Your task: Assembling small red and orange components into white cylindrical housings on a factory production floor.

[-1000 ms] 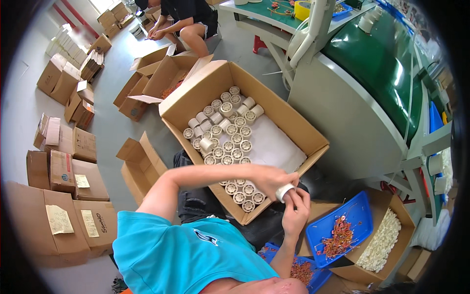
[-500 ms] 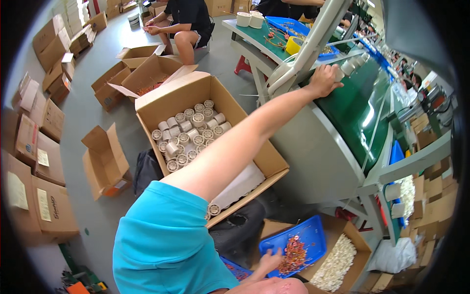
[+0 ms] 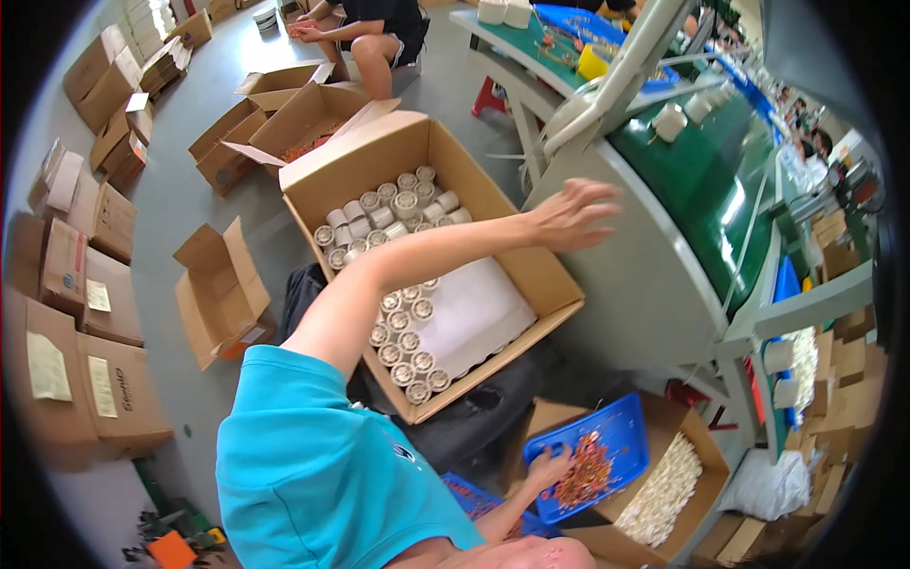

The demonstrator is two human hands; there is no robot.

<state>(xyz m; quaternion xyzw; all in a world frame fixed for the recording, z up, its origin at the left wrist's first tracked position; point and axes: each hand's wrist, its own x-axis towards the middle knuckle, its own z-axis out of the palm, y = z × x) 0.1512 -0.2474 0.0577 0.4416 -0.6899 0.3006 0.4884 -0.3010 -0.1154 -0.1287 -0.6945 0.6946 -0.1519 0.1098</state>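
Observation:
My left hand (image 3: pixel 576 216), slightly blurred, hangs in the air with fingers spread and nothing in it. It is beside the right wall of a large cardboard carton (image 3: pixel 559 318), between the carton and a green conveyor belt (image 3: pixel 716 180). Rows of white cylindrical plastic parts (image 3: pixel 406 368) with spoked ends lie in the carton, around a white sheet (image 3: pixel 483 318). Another white cylindrical part (image 3: pixel 669 122) sits on the belt. My right hand (image 3: pixel 550 467) is at a blue tray (image 3: pixel 621 441), fingers apart at the edge of a pile of small red-orange pieces (image 3: pixel 586 469).
Beside the blue tray, a carton holds many small white pieces (image 3: pixel 664 488). Open cartons (image 3: pixel 223 294) stand on the floor at left, with stacked boxes (image 3: pixel 114 303) behind them. A seated person (image 3: pixel 379 38) works at the back. The grey conveyor frame (image 3: pixel 635 275) rises at right.
My left hand has let go of a white part on the belt and drawn back toward the carton. My right hand stays at the red-orange pieces. The view has shifted slightly.

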